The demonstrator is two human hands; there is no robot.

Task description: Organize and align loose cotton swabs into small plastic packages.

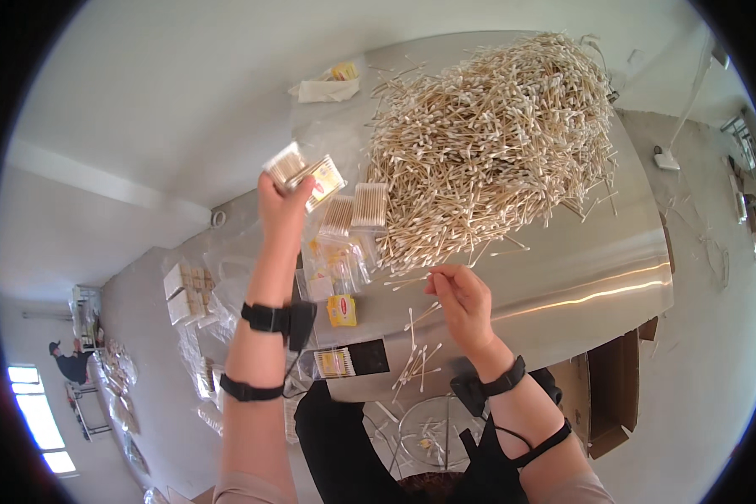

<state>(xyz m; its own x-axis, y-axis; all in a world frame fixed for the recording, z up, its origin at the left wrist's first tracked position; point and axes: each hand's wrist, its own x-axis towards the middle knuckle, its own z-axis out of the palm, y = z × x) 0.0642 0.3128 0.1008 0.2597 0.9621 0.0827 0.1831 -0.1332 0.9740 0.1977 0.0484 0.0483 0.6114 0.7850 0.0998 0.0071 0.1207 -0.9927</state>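
Note:
My left hand (285, 202) is raised at the table's left side, its fingers closed on packs of cotton swabs (324, 182) in clear bags, one with a yellow-and-white label. Just right of it, more swab packs (369, 205) lie beside the big loose heap of cotton swabs (496, 134). My right hand (464, 304) is at the heap's near edge, thumb and fingers pinched together. Cotton swabs (405, 282) stick out leftward from that pinch. Below it, several loose swabs (417, 361) lie scattered near the table's front edge.
A yellow packet of labels (342, 310) and clear bags (336, 260) lie on the metal table (563, 294). One filled pack (334, 363) rests on a black pad (370, 356). An open cardboard box (613, 386) stands right below the table. Far left, a person (73, 364) is in the background.

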